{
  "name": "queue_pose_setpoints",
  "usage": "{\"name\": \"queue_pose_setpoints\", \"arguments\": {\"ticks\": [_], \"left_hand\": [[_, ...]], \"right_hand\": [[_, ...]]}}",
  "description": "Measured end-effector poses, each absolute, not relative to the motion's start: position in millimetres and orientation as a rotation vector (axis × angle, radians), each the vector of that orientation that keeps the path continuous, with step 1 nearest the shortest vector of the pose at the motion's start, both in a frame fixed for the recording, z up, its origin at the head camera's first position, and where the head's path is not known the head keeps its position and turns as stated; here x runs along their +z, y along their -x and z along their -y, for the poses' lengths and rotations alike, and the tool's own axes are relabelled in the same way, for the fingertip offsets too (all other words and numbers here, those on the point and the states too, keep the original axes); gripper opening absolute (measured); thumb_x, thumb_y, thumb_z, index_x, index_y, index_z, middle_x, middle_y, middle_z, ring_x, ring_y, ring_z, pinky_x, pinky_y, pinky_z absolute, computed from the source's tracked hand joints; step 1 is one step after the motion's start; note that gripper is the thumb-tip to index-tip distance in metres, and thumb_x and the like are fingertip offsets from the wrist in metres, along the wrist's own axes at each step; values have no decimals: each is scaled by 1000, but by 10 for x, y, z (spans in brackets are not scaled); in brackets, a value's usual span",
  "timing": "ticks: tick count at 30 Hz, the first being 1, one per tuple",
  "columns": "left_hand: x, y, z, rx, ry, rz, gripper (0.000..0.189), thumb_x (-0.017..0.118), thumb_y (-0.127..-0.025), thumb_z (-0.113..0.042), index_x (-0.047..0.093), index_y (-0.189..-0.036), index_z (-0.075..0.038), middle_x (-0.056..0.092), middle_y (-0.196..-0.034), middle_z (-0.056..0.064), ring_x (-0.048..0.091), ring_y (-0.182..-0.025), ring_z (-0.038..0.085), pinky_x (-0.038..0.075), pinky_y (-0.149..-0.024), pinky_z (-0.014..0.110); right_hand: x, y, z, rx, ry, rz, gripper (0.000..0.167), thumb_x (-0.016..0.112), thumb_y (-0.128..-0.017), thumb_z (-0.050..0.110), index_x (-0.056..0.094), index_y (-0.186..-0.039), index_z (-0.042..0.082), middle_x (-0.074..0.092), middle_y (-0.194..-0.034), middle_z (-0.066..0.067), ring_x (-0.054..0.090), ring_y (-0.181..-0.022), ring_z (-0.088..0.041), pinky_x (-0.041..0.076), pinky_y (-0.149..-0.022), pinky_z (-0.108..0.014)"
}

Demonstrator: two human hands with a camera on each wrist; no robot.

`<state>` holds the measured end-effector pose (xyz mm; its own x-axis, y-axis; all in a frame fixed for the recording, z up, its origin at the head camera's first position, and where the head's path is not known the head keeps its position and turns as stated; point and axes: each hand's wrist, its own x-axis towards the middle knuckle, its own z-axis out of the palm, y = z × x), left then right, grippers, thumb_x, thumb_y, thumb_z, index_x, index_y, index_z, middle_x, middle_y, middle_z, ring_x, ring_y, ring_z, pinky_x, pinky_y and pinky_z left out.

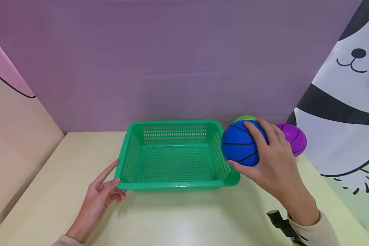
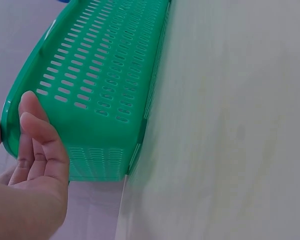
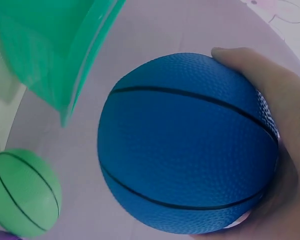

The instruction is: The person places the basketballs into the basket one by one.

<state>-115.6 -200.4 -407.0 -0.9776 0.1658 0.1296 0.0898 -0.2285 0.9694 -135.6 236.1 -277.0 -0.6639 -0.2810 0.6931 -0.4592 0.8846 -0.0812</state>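
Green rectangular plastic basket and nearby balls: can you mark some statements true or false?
The right hand grips a round blue ball with black lines. True.
The left hand holds the green rectangular plastic basket by its rim. True.
The blue ball lies on the basket's floor. False: the right hand holds it.
Two other balls are left of the basket. False: a round green ball and a round purple ball are right of it.

Right sleeve (image 1: 323, 234): pale beige cloth, its cuff loosely creased around the wrist
Left sleeve (image 1: 67, 241): matching beige, only a sliver of cuff visible from here
Wrist fitting (image 1: 283, 225): black, beside the right cuff, a stubby cylinder on a narrow stem
Dark strip: thin, black, lying against the right sleeve
Left hand (image 1: 99, 194): bare, slender-fingered
Right hand (image 1: 273, 157): bare likewise
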Motion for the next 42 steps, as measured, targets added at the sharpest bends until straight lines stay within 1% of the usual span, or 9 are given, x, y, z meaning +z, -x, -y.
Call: {"name": "queue_pose_setpoints", "arguments": {"ticks": [5, 8, 16, 22, 27, 29, 34, 38, 42], "left_hand": [[-4034, 1143, 1985, 2395, -290, -1960, 55, 50, -106, -12, 30, -157, -15, 72, -81, 5, 67, -70, 17, 53, -61, 24], [-4031, 1124, 1969, 2393, -281, -2006, 54, 49, -106, -13, 30, -157, -14, 72, -80, 6, 67, -69, 17, 54, -61, 24], [-4051, 1089, 1905, 2424, -260, -2054, 52, 50, -106, -15, 34, -155, -10, 72, -76, 9, 66, -65, 17, 53, -58, 25], [-4057, 1071, 1898, 2418, -246, -2075, 51, 50, -106, -16, 35, -154, -12, 71, -76, 12, 65, -64, 17, 54, -58, 25], [-4050, 1066, 1908, 2411, -243, -2080, 51, 50, -106, -17, 35, -155, -12, 71, -76, 11, 64, -64, 17, 53, -58, 26], [-4047, 1064, 1913, 2413, -246, -2082, 51, 50, -106, -16, 35, -155, -12, 70, -75, 12, 64, -64, 17, 53, -58, 26], [-4043, 1067, 1919, 2408, -253, -2099, 51, 51, -106, -16, 36, -154, -11, 70, -75, 15, 64, -64, 18, 53, -58, 27], [-4044, 1074, 1912, 2403, -259, -2105, 51, 51, -105, -16, 36, -154, -11, 71, -76, 12, 64, -64, 18, 53, -58, 27], [-4047, 1069, 1901, 2405, -256, -2105, 52, 52, -105, -15, 36, -154, -10, 71, -75, 11, 64, -64, 17, 53, -58, 26]], "right_hand": [[-2784, 1363, -2222, 363, -582, 2297, 93, 76, -67, 56, 48, -146, 14, 44, -147, -20, 41, -130, -46, 46, -87, -69], [-2829, 1402, -2140, 380, -600, 2289, 92, 74, -68, 57, 49, -145, 14, 44, -146, -20, 41, -131, -44, 47, -87, -68], [-2963, 1516, -1963, 460, -634, 2311, 94, 81, -65, 54, 48, -144, 16, 44, -148, -16, 44, -128, -42, 49, -87, -64], [-3111, 1620, -1886, 633, -719, 2302, 97, 87, -63, 50, 48, -146, 18, 42, -150, -10, 43, -131, -35, 49, -92, -59], [-3230, 1690, -1867, 737, -711, 2335, 97, 90, -64, 46, 46, -147, 22, 40, -153, -6, 39, -136, -31, 49, -93, -59], [-3258, 1706, -1865, 774, -696, 2367, 97, 90, -65, 46, 45, -148, 24, 38, -153, -3, 38, -137, -30, 49, -92, -59], [-3322, 1745, -1866, 821, -687, 2435, 96, 91, -66, 46, 45, -148, 25, 40, -152, -3, 40, -135, -30, 51, -90, -59], [-3403, 1789, -1865, 836, -701, 2463, 94, 90, -67, 48, 45, -148, 27, 40, -152, -3, 43, -132, -31, 51, -89, -58], [-3454, 1813, -1850, 831, -713, 2539, 85, 85, -72, 53, 48, -145, 28, 43, -150, -2, 43, -133, -32, 51, -90, -58]]}}
